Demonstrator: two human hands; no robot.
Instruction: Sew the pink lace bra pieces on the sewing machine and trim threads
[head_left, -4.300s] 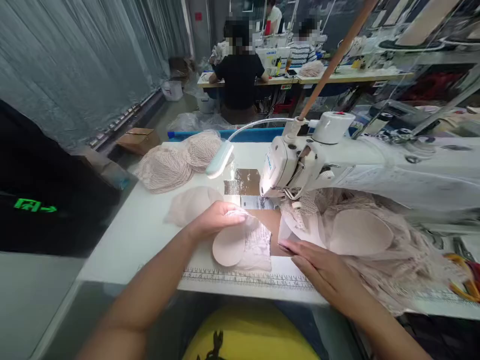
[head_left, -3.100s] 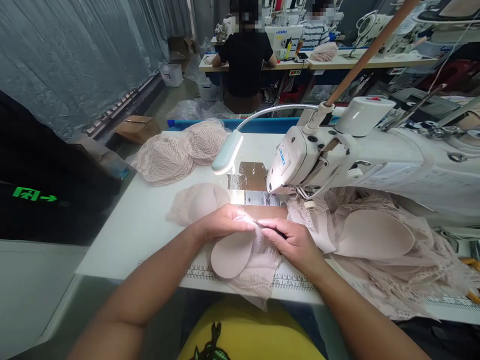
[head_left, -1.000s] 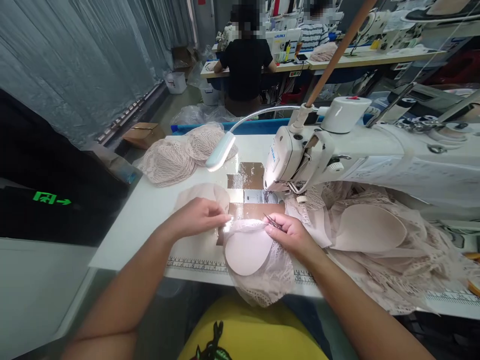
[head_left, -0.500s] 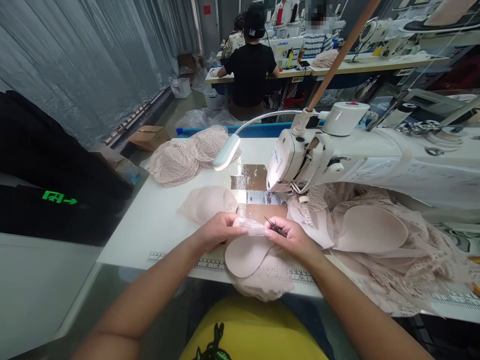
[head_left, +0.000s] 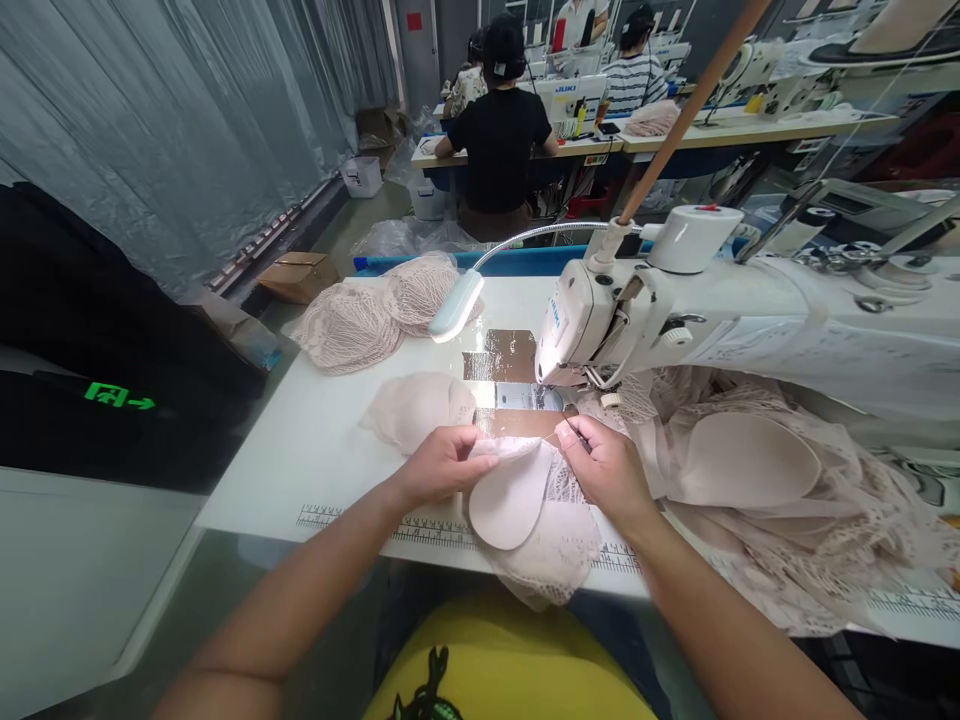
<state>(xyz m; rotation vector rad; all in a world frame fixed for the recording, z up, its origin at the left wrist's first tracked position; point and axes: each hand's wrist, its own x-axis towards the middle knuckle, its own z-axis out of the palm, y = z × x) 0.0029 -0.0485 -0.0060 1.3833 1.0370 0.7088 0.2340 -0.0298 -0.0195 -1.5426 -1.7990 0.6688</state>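
My left hand [head_left: 448, 465] is closed, pinching the top edge of a pale pink bra cup [head_left: 510, 500] with lace [head_left: 559, 545] hanging from it over the table's front edge. My right hand [head_left: 604, 462] is closed round a small, dark, pointed metal tool [head_left: 576, 434], tweezers or snips; I cannot tell which. From its fingertips a thin strand runs to the cup's upper corner. Both hands are just in front of the sewing machine's [head_left: 574, 330] needle area. Another pale cup [head_left: 420, 410] lies beyond my left hand.
A heap of lace pieces and cups [head_left: 750, 470] fills the table [head_left: 262, 470] at right, under the machine arm. Two lace-covered cups [head_left: 352, 325] lie at the back left. A lamp [head_left: 457, 305] hangs over the table. Co-workers [head_left: 499, 150] sit at machines ahead.
My right hand has moved right and slightly up, away from my left hand. A thin strand now shows between it and the cup. The cup has shifted slightly right, showing more of its face.
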